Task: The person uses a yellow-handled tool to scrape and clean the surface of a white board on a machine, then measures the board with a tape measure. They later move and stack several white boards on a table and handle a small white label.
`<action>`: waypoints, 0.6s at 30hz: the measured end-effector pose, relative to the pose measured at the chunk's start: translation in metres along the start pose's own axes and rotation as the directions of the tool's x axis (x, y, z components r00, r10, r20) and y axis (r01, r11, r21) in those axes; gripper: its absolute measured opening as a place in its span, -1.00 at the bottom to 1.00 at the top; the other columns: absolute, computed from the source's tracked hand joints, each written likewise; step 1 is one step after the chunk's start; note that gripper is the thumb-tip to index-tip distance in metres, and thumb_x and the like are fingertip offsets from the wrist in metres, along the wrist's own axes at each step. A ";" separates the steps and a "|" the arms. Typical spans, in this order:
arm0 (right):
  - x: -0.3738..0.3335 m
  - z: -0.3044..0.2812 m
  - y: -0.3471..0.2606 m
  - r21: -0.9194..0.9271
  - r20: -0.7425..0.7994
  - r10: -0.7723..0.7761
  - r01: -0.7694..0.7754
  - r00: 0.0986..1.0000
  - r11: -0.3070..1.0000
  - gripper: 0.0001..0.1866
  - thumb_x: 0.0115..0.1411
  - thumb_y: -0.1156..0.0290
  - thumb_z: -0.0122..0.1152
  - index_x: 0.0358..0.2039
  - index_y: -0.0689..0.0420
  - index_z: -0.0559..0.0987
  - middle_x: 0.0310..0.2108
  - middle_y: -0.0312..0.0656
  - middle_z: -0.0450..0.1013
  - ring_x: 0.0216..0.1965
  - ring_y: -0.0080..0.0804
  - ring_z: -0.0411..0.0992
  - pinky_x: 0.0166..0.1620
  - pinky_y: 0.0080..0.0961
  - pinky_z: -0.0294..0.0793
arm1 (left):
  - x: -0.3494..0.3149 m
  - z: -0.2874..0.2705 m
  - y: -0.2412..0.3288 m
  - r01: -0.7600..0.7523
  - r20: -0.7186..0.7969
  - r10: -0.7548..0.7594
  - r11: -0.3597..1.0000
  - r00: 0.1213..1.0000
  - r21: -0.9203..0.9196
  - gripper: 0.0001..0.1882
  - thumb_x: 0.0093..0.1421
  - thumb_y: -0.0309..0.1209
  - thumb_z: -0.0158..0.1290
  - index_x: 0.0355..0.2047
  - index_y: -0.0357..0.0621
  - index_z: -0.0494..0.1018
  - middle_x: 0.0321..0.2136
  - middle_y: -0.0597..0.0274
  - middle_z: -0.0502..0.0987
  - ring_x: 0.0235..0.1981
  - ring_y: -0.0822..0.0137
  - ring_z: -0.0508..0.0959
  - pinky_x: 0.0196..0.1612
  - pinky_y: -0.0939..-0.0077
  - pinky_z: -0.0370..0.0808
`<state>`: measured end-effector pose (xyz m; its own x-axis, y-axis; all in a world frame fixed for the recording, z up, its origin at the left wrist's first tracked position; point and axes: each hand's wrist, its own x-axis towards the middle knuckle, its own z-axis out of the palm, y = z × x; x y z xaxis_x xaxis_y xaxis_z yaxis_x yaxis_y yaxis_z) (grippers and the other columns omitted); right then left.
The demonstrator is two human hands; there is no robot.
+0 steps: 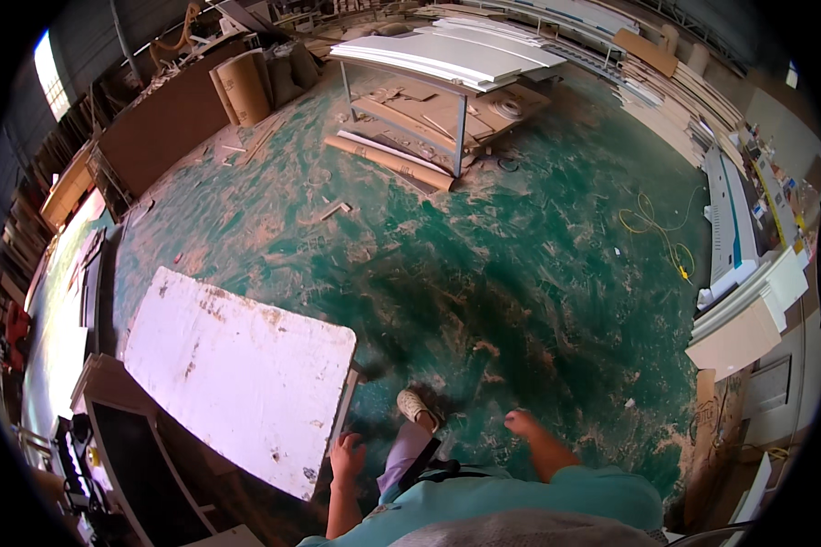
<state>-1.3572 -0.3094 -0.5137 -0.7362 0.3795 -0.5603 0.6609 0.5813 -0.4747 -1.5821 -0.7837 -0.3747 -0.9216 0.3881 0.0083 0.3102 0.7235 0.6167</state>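
At the far left, a blurred red object (pixel 15 326) is too small to identify, and the dark curve of the lens cuts off the surrounding clutter. Below it, a black panel in a pale frame (pixel 141 469) runs partly out of sight at the lower border. Next comes a white rectangular table (pixel 237 378) with rounded corners and a chipped, brown-stained top, which hides most of its supports. Just beside the table's right edge, near its lower right corner, is the left hand (pixel 345 458), fingers partly bent and apart; whether they touch that edge cannot be told. A cream shoe (pixel 418 407) shows beyond it, the other foot out of sight. Farther off, a grey metal rack (pixel 461 137) carries stacked white sheets (pixel 447 55) on top; its lower level holds brown boards and scraps, with a pale ring-shaped coil (pixel 508 108) near the right edge. The right hand (pixel 523 423) hangs above the green, dusty floor (pixel 556 319), fingers curled; its palm is hidden, so its grip cannot be told. At right lies a tangled yellow cord (pixel 677 260).
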 end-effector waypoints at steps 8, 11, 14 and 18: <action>0.134 -0.084 -0.069 0.245 0.019 0.213 -0.211 0.977 0.946 -0.57 0.19 0.13 0.20 0.02 0.05 0.59 -0.06 -0.11 0.56 -0.05 -0.13 0.52 0.03 -0.28 0.49 | 0.273 -0.051 -0.081 0.265 -0.199 -0.243 0.960 0.949 0.092 -0.78 0.04 -0.48 0.07 -0.26 -0.14 0.55 -0.27 0.05 0.54 -0.27 0.05 0.56 -0.19 0.18 0.52; 0.160 -0.075 -0.012 -0.107 -0.198 -0.037 0.016 0.980 0.994 -0.69 0.25 0.24 0.11 -0.06 0.06 0.61 -0.10 -0.13 0.56 -0.10 -0.16 0.53 -0.03 -0.27 0.52 | 0.456 -0.039 -0.011 -0.052 -0.020 0.054 0.994 0.998 0.099 -0.75 0.10 -0.37 0.07 -0.19 -0.10 0.54 -0.19 -0.01 0.54 -0.19 -0.08 0.55 -0.15 0.09 0.51; 0.202 -0.069 0.006 -0.481 0.030 -0.218 0.205 0.976 0.853 -0.74 0.16 0.31 0.04 -0.22 0.06 0.63 -0.06 -0.11 0.51 -0.01 -0.03 0.46 0.02 -0.19 0.47 | 0.604 -0.031 0.075 -0.229 0.104 0.230 0.973 0.968 -0.021 -0.69 0.15 -0.32 0.11 -0.09 -0.07 0.52 -0.11 0.04 0.55 -0.11 -0.08 0.54 -0.09 0.13 0.51; 0.264 -0.095 -0.027 -0.311 0.130 -0.114 0.150 0.985 0.938 -0.78 0.11 0.40 0.08 -0.26 0.09 0.62 -0.19 -0.12 0.51 -0.14 -0.07 0.49 -0.13 -0.15 0.49 | 0.768 -0.003 0.156 -0.450 0.269 0.449 0.891 0.852 -0.063 -0.66 0.18 -0.30 0.08 -0.03 -0.05 0.50 -0.09 0.04 0.55 -0.08 -0.05 0.54 -0.05 0.15 0.50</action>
<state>-1.5834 -0.1563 -0.5845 -0.7816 0.2135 -0.5861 0.4644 0.8265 -0.3182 -2.2420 -0.3748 -0.2702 -0.5830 0.8093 0.0719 0.6759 0.4340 0.5957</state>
